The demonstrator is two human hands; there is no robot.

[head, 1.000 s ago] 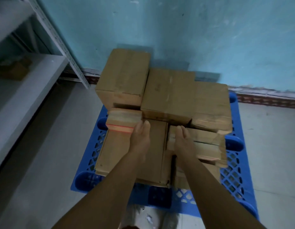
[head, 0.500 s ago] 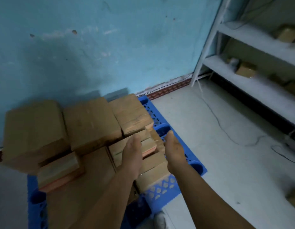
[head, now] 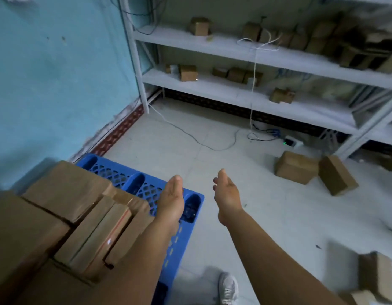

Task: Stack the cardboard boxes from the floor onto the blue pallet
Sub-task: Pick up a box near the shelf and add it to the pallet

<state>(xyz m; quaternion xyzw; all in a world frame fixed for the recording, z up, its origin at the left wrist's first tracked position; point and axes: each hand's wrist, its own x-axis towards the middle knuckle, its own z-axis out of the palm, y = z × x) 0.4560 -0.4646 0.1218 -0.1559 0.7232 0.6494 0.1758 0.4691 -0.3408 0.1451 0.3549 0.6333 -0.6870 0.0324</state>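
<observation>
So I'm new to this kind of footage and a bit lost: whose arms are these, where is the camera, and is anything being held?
There is no machine here. The camera sits on a person's head and looks forward and down, so the two bare arms reaching out are the wearer's own. The left hand and right hand are both open, with nothing in their grip. At lower left is a blue pallet against the turquoise wall, with stacked cardboard boxes on it. More boxes lie on the floor: two boxes to the right and others near the bottom right corner. White shelving along the back holds small boxes, and cables run across the floor. A shoe shows at the bottom.
</observation>
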